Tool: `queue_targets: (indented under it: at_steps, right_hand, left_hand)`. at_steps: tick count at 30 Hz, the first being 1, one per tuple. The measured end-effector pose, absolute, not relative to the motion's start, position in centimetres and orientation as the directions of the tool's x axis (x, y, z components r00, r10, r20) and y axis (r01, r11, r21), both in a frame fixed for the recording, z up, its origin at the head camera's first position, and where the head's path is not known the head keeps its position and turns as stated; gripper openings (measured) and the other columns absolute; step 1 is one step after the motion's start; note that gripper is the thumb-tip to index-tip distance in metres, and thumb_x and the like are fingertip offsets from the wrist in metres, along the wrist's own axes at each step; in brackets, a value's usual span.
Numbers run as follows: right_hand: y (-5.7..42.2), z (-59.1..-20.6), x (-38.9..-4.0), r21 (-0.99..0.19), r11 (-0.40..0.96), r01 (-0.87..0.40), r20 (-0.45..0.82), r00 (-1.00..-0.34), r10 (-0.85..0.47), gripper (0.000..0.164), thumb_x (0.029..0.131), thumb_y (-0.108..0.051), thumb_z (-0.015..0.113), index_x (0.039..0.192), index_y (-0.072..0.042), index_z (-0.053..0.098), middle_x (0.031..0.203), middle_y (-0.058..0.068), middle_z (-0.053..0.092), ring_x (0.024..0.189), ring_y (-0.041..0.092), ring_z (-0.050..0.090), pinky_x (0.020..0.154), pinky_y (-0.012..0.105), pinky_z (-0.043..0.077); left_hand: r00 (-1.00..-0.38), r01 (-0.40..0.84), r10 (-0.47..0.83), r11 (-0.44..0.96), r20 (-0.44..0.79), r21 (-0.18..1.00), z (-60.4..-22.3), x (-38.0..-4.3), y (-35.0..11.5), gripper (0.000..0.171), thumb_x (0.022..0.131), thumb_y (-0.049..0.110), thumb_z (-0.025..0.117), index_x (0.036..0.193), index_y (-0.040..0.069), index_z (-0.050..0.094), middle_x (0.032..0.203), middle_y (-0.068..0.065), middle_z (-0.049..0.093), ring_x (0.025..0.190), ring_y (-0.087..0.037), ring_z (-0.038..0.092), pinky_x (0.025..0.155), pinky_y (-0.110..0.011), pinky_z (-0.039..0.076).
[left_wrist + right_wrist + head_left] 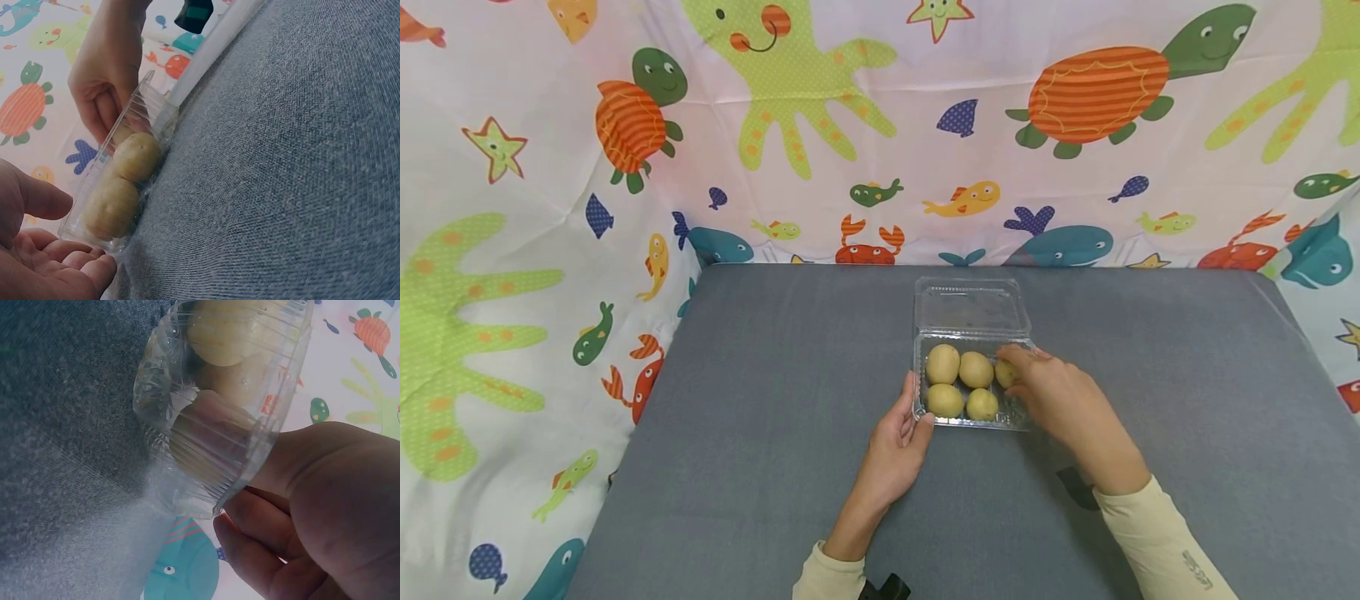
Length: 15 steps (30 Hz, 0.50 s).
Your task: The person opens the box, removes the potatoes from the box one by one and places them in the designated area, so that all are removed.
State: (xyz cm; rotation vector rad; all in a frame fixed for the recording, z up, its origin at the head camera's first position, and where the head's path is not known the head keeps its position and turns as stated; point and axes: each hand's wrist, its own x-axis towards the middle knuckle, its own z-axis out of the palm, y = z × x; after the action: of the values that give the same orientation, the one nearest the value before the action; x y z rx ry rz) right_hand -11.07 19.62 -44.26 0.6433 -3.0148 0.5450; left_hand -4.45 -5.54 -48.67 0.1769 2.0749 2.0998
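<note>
A clear plastic clamshell box [973, 423] lies on the grey cloth, its lid [972, 307] folded back away from me. Inside are several pale yellow, egg-shaped fruits [976, 369], arranged in two rows. My left hand [895, 450] holds the box at its near left corner, with the thumb at the front and the fingers along the left side. From the right, my right hand [1060, 400] reaches over the rim and pinches a fruit [1005, 373] in the back right of the box, partly covering it. Through the ribbed wall, the right wrist view shows the thumb [215, 422] against this fruit.
Grey cloth [760, 400] covers the table around the box. Behind and to the left hangs a white curtain [820, 225] printed with sea animals. A dark patch [1077, 487] shows beside the right wrist.
</note>
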Motion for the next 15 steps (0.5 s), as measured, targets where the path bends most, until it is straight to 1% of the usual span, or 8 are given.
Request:
queue_targets:
  at_steps: [6,11,15]
  right_hand:
    - [19.83,-44.07,-10.93,-0.353,0.842,-0.408,0.099,-0.911,-0.4,0.052,0.088,-0.005,0.086,0.136,-0.008,0.066,0.121,0.018,0.075,0.095,0.037,0.075,0.073,0.058,0.061]
    - [19.97,-43.72,-10.82,-0.365,0.828,-0.426,0.126,-0.904,-0.41,0.051,0.088,-0.003,0.086,0.135,-0.007,0.066,0.119,0.016,0.076,0.089,0.031,0.075,0.072,0.053,0.062]
    - [20.07,-43.43,-10.81,-0.377,0.815,-0.44,0.159,-0.897,-0.412,0.051,0.088,-0.001,0.085,0.134,-0.007,0.066,0.121,0.014,0.076,0.09,0.031,0.075,0.073,0.054,0.062]
  left_hand:
    - [-0.976,-0.043,0.213,0.0,-0.042,0.999,-48.54,-4.45,-5.51,0.069,0.111,0.005,0.052,0.167,0.0,0.013,0.175,-0.011,0.015,0.16,-0.024,0.014,0.127,-0.041,0.022]
    - [-0.977,-0.041,0.21,0.0,-0.04,0.999,-48.5,-4.43,-5.47,0.069,0.111,0.004,0.052,0.167,0.0,0.013,0.175,-0.011,0.015,0.16,-0.024,0.015,0.126,-0.041,0.023]
    - [-0.977,-0.042,0.208,-0.002,-0.04,0.999,-48.49,-4.37,-5.48,0.069,0.11,0.004,0.052,0.167,-0.001,0.013,0.175,-0.012,0.015,0.16,-0.025,0.015,0.126,-0.042,0.023]
